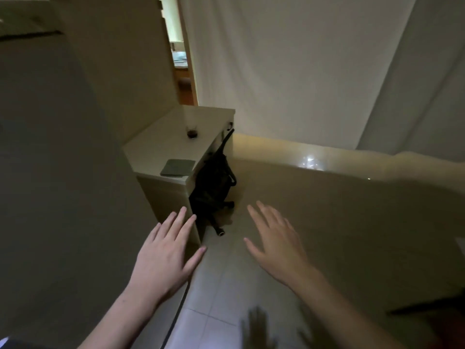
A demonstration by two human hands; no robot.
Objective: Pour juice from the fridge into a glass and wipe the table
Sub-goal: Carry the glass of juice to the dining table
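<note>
I am looking down at my own two hands, both held out flat in front of me with fingers spread and nothing in either of them. My left hand point(166, 250) hovers in front of the near corner of a small white table point(156, 147); my right hand point(274, 238) is out over the pale tiled floor point(216, 298), further from that table. On the tabletop, a tall clear glass point(191, 124) stands upright toward the far edge, with a little dark liquid in its bottom. A flat grey cloth point(178, 167) lies at the near edge, close to the near right corner, well apart from the glass. Both lie ahead of me, beyond my left hand, so my left hand is the nearer one. The cloth comes first, the glass past it. A dark bag point(214, 182) hangs against the table's right side. I judge the wiping is next.
</note>
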